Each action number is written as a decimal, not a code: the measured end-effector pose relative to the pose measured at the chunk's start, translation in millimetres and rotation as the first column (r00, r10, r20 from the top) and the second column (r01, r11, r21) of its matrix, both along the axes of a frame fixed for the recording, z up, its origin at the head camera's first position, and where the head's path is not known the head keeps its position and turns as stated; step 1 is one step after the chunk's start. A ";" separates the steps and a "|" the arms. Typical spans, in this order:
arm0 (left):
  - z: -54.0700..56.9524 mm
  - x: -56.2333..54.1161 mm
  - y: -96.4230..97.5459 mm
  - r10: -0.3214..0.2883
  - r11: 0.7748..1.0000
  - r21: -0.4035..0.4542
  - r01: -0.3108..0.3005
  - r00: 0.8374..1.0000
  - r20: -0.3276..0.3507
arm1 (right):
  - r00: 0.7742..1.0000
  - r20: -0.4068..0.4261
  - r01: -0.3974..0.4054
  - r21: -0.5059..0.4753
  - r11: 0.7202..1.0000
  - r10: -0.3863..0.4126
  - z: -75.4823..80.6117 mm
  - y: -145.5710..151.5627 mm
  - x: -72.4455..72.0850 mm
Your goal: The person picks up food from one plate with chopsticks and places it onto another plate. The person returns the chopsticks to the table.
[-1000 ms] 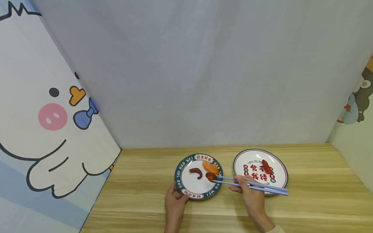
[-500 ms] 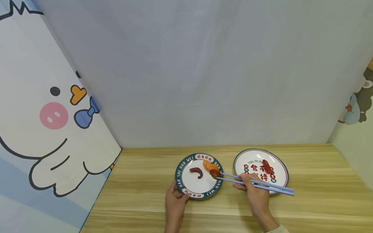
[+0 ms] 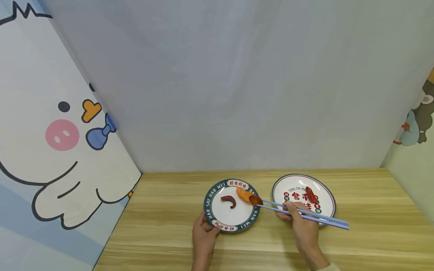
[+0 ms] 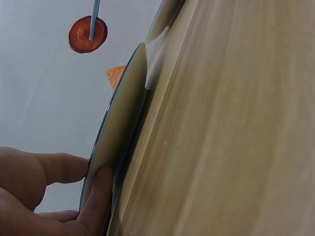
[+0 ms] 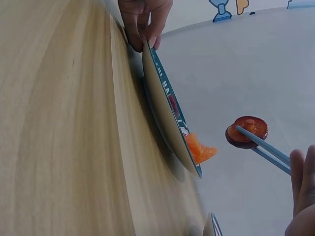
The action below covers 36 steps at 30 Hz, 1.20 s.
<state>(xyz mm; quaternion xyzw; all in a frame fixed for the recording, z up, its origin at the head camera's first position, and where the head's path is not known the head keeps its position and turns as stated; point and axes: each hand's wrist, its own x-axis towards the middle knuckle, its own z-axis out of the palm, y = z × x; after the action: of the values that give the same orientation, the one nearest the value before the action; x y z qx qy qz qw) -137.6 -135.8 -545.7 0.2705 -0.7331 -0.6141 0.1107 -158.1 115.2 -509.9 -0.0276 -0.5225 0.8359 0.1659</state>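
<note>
My left hand (image 3: 205, 238) grips the near left rim of a green-rimmed plate (image 3: 207, 203), thumb and fingers pinching its edge. In the left wrist view the plate's pale underside shows. My right hand (image 3: 304, 227) holds a pair of light blue chopsticks (image 3: 325, 218). Their tips pinch a brown, glossy mushroom cap (image 5: 250, 122), which hangs in the air above the plate's right side, apart from it. On this plate lie an orange salmon-like slice (image 3: 242, 194) with pale lines and a dark red curled piece (image 3: 232, 200) like a tentacle.
A second plate (image 3: 278, 187), white with red characters, stands to the right, partly behind my right hand. On it lies a glossy red-brown piece (image 3: 310, 195). The wooden table (image 3: 162, 210) ends at a grey backdrop (image 3: 237, 94); a cartoon-printed cloth (image 3: 44, 94) hangs at left.
My right hand has moved rightward with the chopsticks and the mushroom, which has passed from near the plate's middle to its right rim. My left hand and the plate have stayed put.
</note>
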 end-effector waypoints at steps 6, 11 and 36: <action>-1.7 -0.6 0.2 0.002 1.000 0.001 -0.002 1.000 -0.004 | 0.999 0.006 0.035 -0.020 0.999 -0.035 1.5 5.7 -3.3; -1.2 0.2 0.5 0.003 1.000 0.007 -0.003 1.000 -0.017 | 0.998 -0.030 0.048 -0.043 0.998 -0.049 2.0 9.3 -5.3; -0.5 1.6 0.2 0.000 1.000 0.015 0.001 1.000 -0.028 | 0.991 0.007 0.134 -0.108 0.985 -0.134 6.0 32.8 -12.0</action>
<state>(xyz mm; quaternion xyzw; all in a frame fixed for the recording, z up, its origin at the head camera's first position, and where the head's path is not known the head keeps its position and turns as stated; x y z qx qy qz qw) -136.0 -135.6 -546.2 0.2626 -0.7268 -0.6235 0.1186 -170.1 148.1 -503.9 -0.0715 -0.4732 0.8499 0.2203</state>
